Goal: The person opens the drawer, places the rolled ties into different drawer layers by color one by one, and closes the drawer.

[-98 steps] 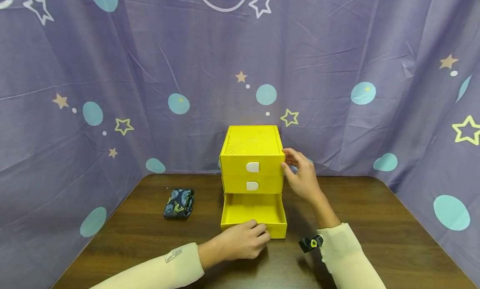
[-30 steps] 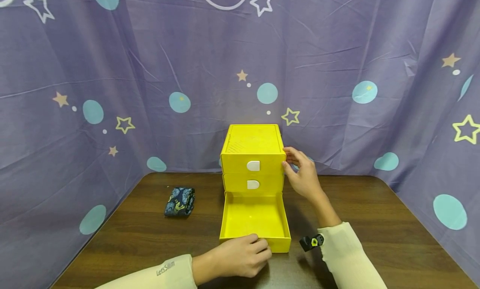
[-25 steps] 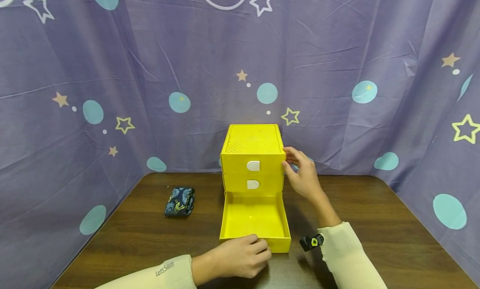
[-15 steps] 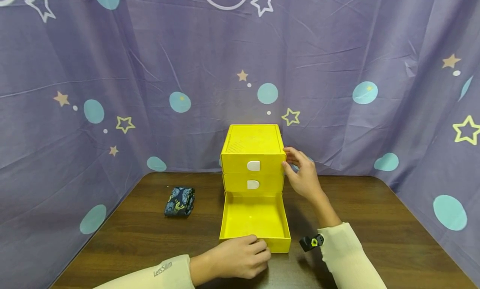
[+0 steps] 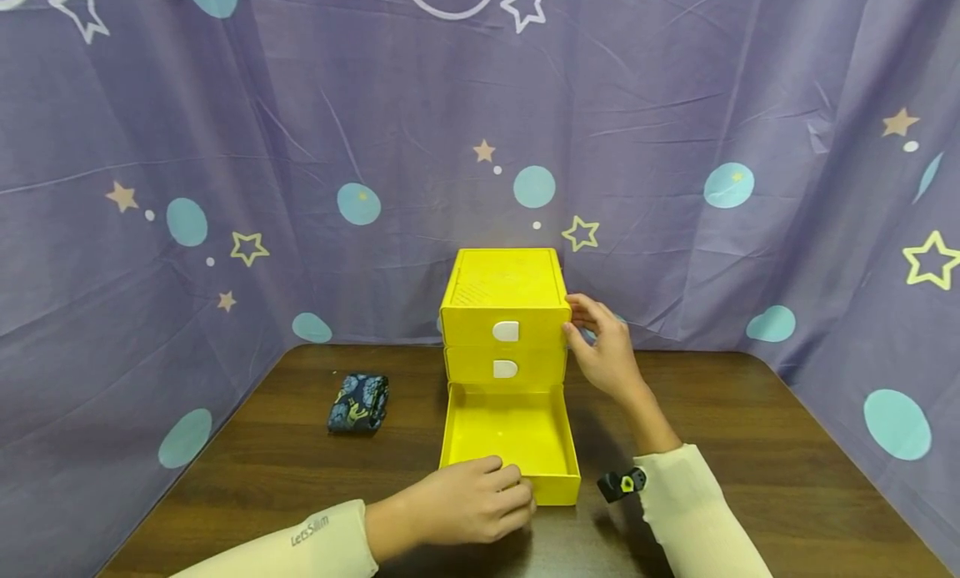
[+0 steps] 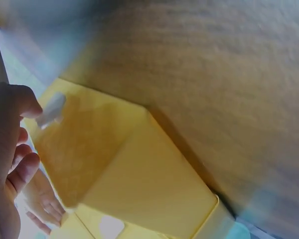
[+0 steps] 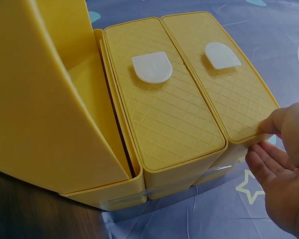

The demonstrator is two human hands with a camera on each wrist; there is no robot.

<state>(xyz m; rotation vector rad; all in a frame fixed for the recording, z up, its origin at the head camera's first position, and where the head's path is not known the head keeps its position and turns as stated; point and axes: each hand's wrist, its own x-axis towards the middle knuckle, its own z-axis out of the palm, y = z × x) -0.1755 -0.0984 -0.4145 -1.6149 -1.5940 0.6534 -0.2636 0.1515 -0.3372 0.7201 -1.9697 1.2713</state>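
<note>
A yellow three-drawer organizer point(image 5: 510, 279) stands at the back middle of the table. Its bottom drawer point(image 5: 517, 432) is pulled far out, and nothing lies on the part of its floor that shows. My left hand point(image 5: 472, 503) is at that drawer's front, fingers loosely curled; in the left wrist view the thumb is close to the drawer's white handle point(image 6: 52, 110), with no grip on it visible. With thumb on the front and fingers along the side, my right hand point(image 5: 606, 349) holds the organizer's upper right corner. The upper two drawers are closed.
A folded dark blue patterned cloth point(image 5: 358, 404) lies on the wooden table point(image 5: 285, 486), left of the organizer. Behind the table hangs a purple curtain point(image 5: 420, 103) with stars and dots. A black wrist device point(image 5: 621, 485) sits at my right sleeve.
Between the oldest frame and one second ago the bottom drawer slid further toward me. Since half a second ago my left hand has shifted slightly up and left; drawer and right hand stay put.
</note>
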